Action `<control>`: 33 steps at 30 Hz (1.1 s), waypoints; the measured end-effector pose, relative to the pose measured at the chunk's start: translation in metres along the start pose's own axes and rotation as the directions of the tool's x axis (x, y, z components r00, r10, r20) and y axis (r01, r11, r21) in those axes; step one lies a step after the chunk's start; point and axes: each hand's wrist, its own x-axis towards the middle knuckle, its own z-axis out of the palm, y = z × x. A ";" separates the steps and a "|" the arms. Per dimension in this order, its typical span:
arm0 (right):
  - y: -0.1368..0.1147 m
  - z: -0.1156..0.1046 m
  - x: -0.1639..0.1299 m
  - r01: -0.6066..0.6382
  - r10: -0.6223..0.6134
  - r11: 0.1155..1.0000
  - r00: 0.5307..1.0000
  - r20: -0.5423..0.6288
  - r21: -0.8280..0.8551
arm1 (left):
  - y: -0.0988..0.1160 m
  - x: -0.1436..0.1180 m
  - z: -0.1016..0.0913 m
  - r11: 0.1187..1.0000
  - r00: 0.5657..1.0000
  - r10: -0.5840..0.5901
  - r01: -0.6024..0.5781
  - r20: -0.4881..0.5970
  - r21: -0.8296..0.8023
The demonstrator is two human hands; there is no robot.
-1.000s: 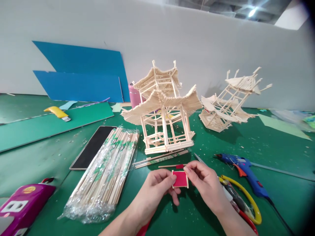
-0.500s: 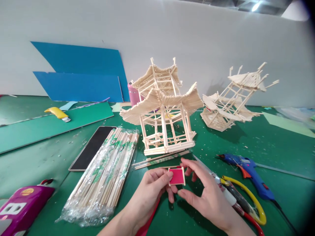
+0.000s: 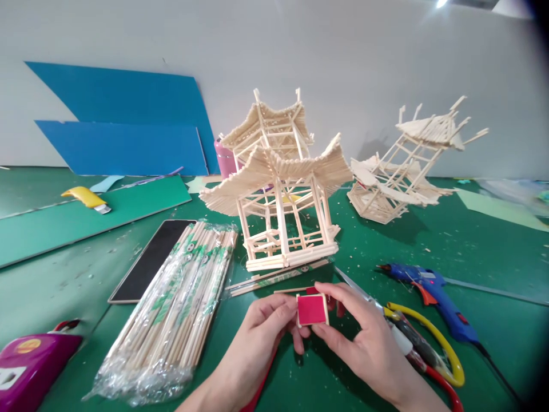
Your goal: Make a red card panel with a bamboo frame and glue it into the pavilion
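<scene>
A small red panel framed with thin wooden sticks (image 3: 311,310) is held between my two hands, low in the middle of the head view. My left hand (image 3: 268,326) pinches its left edge with thumb and fingers. My right hand (image 3: 358,332) grips its right edge, thumb below and index finger above. Just beyond my hands stands a two-tiered pavilion model of wooden sticks (image 3: 281,212). Between it and my hands lie a few loose chopsticks (image 3: 274,278), one pack partly wrapped. A strip of red material shows beneath my left wrist, mostly hidden.
Left of my hands, a plastic bag of wrapped chopsticks (image 3: 171,309) overlaps a dark phone (image 3: 146,263). A blue glue gun (image 3: 433,292), scissors (image 3: 354,284) and yellow-handled pliers (image 3: 450,355) lie right. A second stick model (image 3: 398,166) leans behind. A purple power socket (image 3: 38,366) sits front left.
My right hand has closed in from the right and taken hold of the framed panel's right edge. My left hand keeps its pinch. The view has shifted slightly.
</scene>
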 end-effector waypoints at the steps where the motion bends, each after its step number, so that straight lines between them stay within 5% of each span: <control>1: 0.000 0.000 0.000 0.003 -0.003 1.000 1.000 -0.005 0.000 | 0.000 0.000 0.000 1.000 1.000 0.002 -0.002 -0.007 0.009; 23: -0.001 0.000 0.000 0.007 -0.006 0.999 1.000 -0.016 0.035 | 0.003 0.000 0.002 0.993 0.999 0.026 -0.022 -0.033 0.118; 33: -0.003 0.003 0.002 -0.164 0.172 0.951 0.985 -0.007 0.261 | 0.003 0.001 0.002 0.979 0.998 0.044 -0.033 -0.049 0.202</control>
